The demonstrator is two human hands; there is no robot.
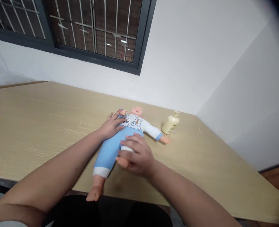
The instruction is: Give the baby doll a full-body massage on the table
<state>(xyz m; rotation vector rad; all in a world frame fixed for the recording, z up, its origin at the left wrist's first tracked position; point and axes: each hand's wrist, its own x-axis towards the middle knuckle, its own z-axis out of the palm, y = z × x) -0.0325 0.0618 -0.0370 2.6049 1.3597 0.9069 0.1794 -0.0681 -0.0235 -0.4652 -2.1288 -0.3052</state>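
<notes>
A baby doll (pixel 133 131) lies on its back on the table, its head toward the wall. It wears a white top with an elephant face and light blue trousers. My left hand (pixel 111 126) rests with spread fingers along the doll's side, near its hip and arm. Around the doll's bent leg, close to the white cuff and bare foot, my right hand (pixel 141 156) is closed; it is slightly blurred. The doll's other leg stretches to the near table edge, the foot overhanging it. A pale yellow pump bottle (pixel 170 124) stands upright beside the doll's outstretched hand.
The wooden table (pixel 47 126) runs up to a white wall (pixel 182 56). A dark-framed window (pixel 139 66) with metal bars is above it. A thin pale strip (pixel 201 130) lies right of the bottle. My dark-clothed legs (pixel 75 211) are below the near edge.
</notes>
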